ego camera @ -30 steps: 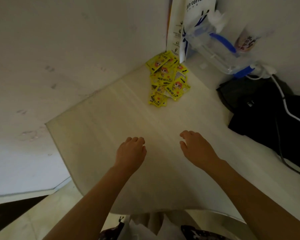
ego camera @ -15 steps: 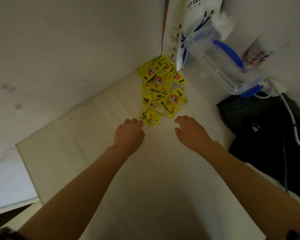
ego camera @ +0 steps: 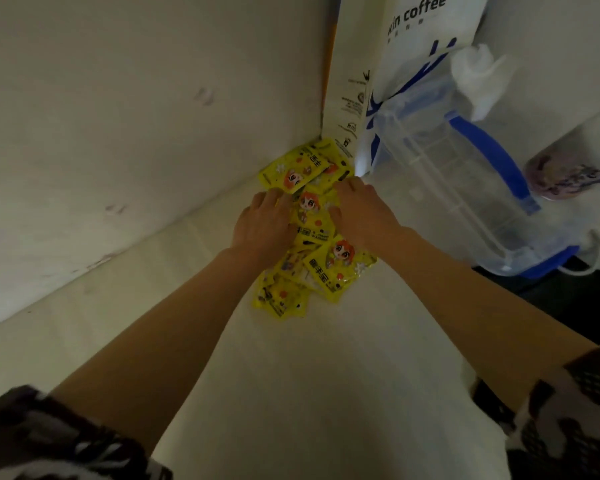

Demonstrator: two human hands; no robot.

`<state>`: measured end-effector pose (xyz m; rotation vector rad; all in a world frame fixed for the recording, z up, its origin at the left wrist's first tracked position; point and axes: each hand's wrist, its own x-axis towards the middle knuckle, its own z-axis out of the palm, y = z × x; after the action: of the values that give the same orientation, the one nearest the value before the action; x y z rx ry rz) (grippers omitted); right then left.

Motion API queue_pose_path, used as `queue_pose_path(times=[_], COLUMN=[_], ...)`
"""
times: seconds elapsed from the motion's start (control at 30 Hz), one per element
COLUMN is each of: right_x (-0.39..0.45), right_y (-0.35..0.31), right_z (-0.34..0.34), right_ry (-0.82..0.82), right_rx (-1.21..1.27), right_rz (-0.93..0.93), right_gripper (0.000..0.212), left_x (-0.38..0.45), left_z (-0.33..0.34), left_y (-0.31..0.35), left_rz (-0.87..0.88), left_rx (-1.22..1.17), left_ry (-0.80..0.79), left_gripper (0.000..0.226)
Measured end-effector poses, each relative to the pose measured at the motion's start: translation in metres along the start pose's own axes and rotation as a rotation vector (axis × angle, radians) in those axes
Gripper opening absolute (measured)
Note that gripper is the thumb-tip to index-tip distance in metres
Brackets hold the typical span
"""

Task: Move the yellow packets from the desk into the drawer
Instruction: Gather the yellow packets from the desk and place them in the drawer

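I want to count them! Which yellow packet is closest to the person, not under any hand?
The yellow packet at the pile's near-left corner. It lies lowest in view, clear of both hands; the others sit farther back toward the wall corner.

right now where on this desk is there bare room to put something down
Free: the pale desk top between the two forearms, nearer than the pile of yellow packets, and the strip along the left wall. Crowded: the far corner, with both hands on the packets, and the right side with the clear blue-handled plastic jug.
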<state>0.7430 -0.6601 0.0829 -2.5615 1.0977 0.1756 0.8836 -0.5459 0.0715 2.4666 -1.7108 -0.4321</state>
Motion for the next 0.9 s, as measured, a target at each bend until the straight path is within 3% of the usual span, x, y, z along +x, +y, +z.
queue_pose_path(times=[0.1, 0.2, 0.47, 0.9], right_x=[0.027, 0.038, 0.007, -0.150], right_y=[0.003, 0.003, -0.008, -0.061], right_z=[0.014, 0.028, 0.037, 0.079], right_ry=[-0.004, -0.003, 0.014, -0.101], right_rx=[0.018, -0.022, -0.078, 0.016], right_rz=[-0.010, 0.044, 0.049, 0.088], right_gripper=[0.065, 0.076, 0.076, 0.078], left_x=[0.027, 0.044, 0.009, -0.165], left_z=[0.007, 0.013, 0.026, 0.043], left_y=[-0.011, -0.020, -0.026, -0.013], left_rz=[0.031, 0.058, 0.045, -0.063], left_rx=[-0.048, -0.055, -0.004, 0.022], left_ry=[-0.040, -0.109, -0.118, -0.203], left_gripper=[0.070, 0.074, 0.068, 0.064])
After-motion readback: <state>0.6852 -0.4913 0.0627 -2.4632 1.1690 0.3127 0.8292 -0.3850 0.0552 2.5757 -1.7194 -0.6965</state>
